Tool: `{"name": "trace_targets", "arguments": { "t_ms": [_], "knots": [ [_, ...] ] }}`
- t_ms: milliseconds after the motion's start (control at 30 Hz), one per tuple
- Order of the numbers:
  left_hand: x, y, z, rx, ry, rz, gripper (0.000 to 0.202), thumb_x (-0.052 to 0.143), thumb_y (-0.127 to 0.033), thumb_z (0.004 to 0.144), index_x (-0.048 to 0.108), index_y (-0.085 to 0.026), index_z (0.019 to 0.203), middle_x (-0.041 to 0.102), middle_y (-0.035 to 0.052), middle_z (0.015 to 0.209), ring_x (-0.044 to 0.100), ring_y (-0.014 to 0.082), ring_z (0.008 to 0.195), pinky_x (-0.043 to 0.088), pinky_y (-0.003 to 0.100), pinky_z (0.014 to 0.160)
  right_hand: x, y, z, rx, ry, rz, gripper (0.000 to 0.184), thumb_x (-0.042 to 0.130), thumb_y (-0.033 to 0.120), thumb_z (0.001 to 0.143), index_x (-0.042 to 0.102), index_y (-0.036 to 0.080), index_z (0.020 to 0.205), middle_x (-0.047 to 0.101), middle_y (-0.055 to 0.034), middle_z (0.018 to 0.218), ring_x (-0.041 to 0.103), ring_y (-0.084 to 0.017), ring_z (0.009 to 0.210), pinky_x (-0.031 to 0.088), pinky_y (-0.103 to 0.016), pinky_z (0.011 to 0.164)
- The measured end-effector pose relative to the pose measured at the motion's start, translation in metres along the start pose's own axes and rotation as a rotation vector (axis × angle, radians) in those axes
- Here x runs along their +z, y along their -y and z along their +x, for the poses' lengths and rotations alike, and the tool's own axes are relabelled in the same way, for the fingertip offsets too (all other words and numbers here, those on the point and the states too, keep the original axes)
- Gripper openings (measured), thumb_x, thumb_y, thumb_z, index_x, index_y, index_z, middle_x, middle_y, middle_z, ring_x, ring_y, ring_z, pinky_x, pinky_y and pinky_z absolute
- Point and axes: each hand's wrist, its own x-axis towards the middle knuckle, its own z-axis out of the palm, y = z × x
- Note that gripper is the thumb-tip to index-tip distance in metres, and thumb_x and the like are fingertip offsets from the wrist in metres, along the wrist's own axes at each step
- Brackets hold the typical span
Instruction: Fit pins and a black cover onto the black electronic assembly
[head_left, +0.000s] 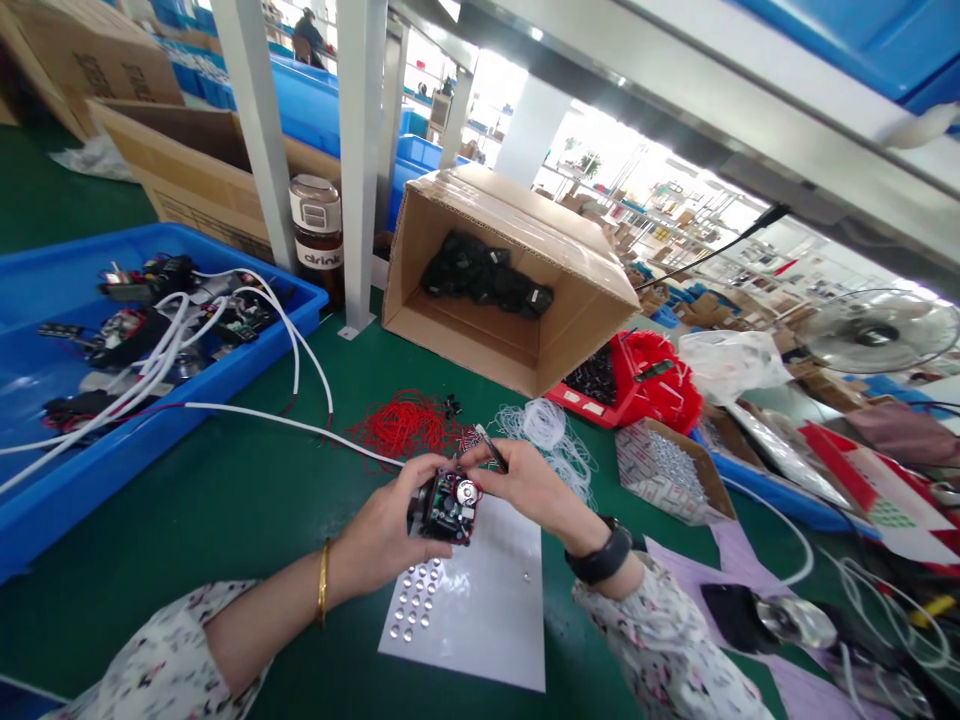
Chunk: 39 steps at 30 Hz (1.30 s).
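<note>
My left hand (386, 530) is wrapped round a small black electronic module (448, 505) with a circuit board and a round metal part showing on top. A white cable runs from the module off to the left. My right hand (525, 485) pinches at the module's top edge and also holds thin tweezers (491, 448) between its fingers. Both hands hover over a white sheet (487, 600) that carries several small clear round dots at its left side.
A blue tray (45, 470) of wired modules lies at left. An open cardboard box (517, 270) with black parts lies on its side behind. Red wires (401, 425), white wires (547, 425), a red bin (637, 385), a screw box (671, 470) and a jar (318, 235) surround the green mat.
</note>
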Motion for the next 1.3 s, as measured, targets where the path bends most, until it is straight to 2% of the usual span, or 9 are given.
{"name": "trace_targets", "arguments": {
  "t_ms": [133, 233, 433, 533, 667, 833, 1000, 1167, 1300],
  "knots": [
    [-0.001, -0.004, 0.001, -0.042, -0.010, 0.005, 0.089, 0.080, -0.015, 0.060, 0.023, -0.025, 0.128, 0.045, 0.0097, 0.134, 0.041, 0.0213, 0.124, 0.032, 0.036, 0.103, -0.002, 0.014, 0.010, -0.013, 0.056, -0.214, 0.012, 0.058, 0.010, 0.075, 0.067, 0.016, 0.080, 0.066, 0.0011, 0.074, 0.058, -0.012, 0.069, 0.041, -0.022, 0.064],
    [0.000, -0.008, 0.002, -0.051, -0.020, 0.000, 0.087, 0.080, -0.015, 0.058, 0.026, -0.024, 0.125, 0.047, 0.0101, 0.132, 0.043, 0.0230, 0.123, 0.033, 0.036, 0.102, 0.001, 0.025, 0.015, -0.074, 0.072, -0.449, 0.012, 0.058, 0.010, 0.076, 0.066, 0.017, 0.073, 0.063, 0.0024, 0.065, 0.056, -0.011, 0.062, 0.037, -0.021, 0.059],
    [0.001, -0.004, 0.001, -0.078, -0.023, 0.005, 0.069, 0.081, -0.018, 0.059, 0.034, -0.023, 0.109, 0.060, 0.0032, 0.107, 0.058, 0.0208, 0.101, 0.044, 0.031, 0.083, 0.008, 0.040, 0.022, -0.094, 0.080, -0.774, 0.016, 0.058, 0.030, 0.084, 0.064, 0.018, 0.074, 0.066, -0.0022, 0.073, 0.059, -0.014, 0.067, 0.033, -0.024, 0.055],
    [0.002, -0.002, 0.000, -0.073, -0.027, 0.012, 0.070, 0.081, -0.018, 0.060, 0.033, -0.023, 0.110, 0.059, 0.0021, 0.107, 0.058, 0.0193, 0.100, 0.044, 0.030, 0.084, 0.008, 0.044, 0.022, -0.071, 0.087, -0.908, 0.023, 0.057, 0.039, 0.085, 0.063, 0.019, 0.076, 0.066, -0.0039, 0.075, 0.061, -0.018, 0.071, 0.031, -0.026, 0.053],
    [0.000, -0.006, 0.001, -0.034, -0.020, 0.000, 0.075, 0.081, -0.013, 0.059, 0.031, -0.025, 0.114, 0.056, 0.0020, 0.117, 0.053, 0.0177, 0.111, 0.040, 0.029, 0.091, 0.003, 0.044, 0.021, -0.073, 0.132, -0.907, 0.018, 0.058, 0.035, 0.085, 0.063, 0.019, 0.078, 0.066, -0.0025, 0.076, 0.061, -0.017, 0.074, 0.032, -0.025, 0.056],
    [-0.001, -0.010, 0.001, -0.028, -0.017, 0.000, 0.076, 0.081, -0.014, 0.059, 0.032, -0.024, 0.115, 0.056, 0.0043, 0.119, 0.053, 0.0195, 0.112, 0.040, 0.030, 0.092, -0.003, 0.040, 0.019, -0.093, 0.168, -0.836, 0.011, 0.058, 0.027, 0.085, 0.061, 0.019, 0.077, 0.065, -0.0019, 0.077, 0.061, -0.016, 0.074, 0.031, -0.025, 0.056],
    [0.000, -0.008, 0.001, -0.026, -0.020, 0.023, 0.077, 0.082, -0.018, 0.059, 0.031, -0.023, 0.116, 0.056, 0.0058, 0.119, 0.052, 0.0218, 0.112, 0.041, 0.033, 0.092, 0.002, 0.044, 0.020, -0.065, 0.167, -0.835, 0.019, 0.057, 0.036, 0.085, 0.063, 0.019, 0.077, 0.065, -0.0038, 0.074, 0.061, -0.018, 0.071, 0.031, -0.026, 0.054],
    [-0.002, 0.001, 0.002, 0.010, -0.032, 0.061, 0.080, 0.083, -0.021, 0.057, 0.034, -0.024, 0.120, 0.056, 0.0059, 0.120, 0.052, 0.0223, 0.112, 0.040, 0.034, 0.096, 0.007, 0.039, 0.026, -0.057, 0.106, -0.908, 0.030, 0.054, 0.045, 0.085, 0.063, 0.018, 0.076, 0.065, -0.0086, 0.076, 0.062, -0.024, 0.075, 0.034, -0.029, 0.057],
    [0.003, 0.002, 0.002, 0.079, -0.045, 0.045, 0.079, 0.085, -0.031, 0.053, 0.044, -0.027, 0.121, 0.057, 0.0023, 0.121, 0.053, 0.0222, 0.112, 0.040, 0.032, 0.098, 0.007, 0.019, 0.022, -0.043, 0.088, -0.813, 0.015, 0.056, 0.029, 0.084, 0.064, 0.019, 0.076, 0.065, -0.0092, 0.077, 0.060, -0.024, 0.075, 0.036, -0.031, 0.061]
  ]
}}
